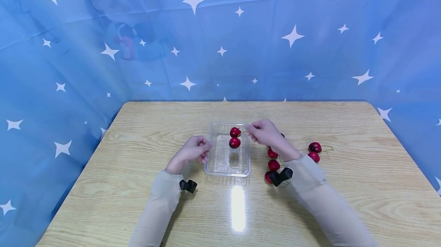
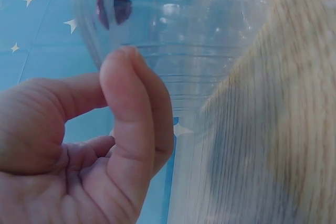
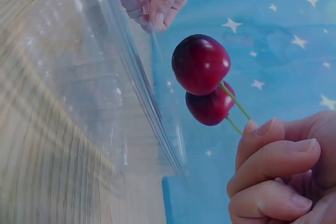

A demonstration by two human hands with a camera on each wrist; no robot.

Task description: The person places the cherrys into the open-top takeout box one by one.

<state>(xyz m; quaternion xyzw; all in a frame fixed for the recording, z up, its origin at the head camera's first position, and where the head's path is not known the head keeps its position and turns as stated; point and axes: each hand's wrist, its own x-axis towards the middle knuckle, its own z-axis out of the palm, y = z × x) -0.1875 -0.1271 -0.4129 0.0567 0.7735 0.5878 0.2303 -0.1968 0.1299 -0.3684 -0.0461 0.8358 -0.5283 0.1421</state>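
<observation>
A clear plastic container point(image 1: 218, 161) stands on the wooden table. My left hand point(image 1: 193, 149) pinches its left rim between thumb and index finger, as the left wrist view shows close up at the fingertips point(image 2: 123, 77). Over the container hangs a pair of dark red cherries point(image 1: 235, 143) on green stems. My right hand point(image 1: 265, 132), by the container's right rim, pinches those stems. In the right wrist view the two cherries point(image 3: 201, 65) dangle clear of the fingers, one partly behind the other.
Right of the container, several cherries point(image 1: 273, 165) lie in a column, partly hidden under my right wrist. Farther right rests another pair of cherries point(image 1: 315, 147) with stems. A blue star-patterned cloth point(image 1: 220, 28) hangs behind the table point(image 1: 138, 143).
</observation>
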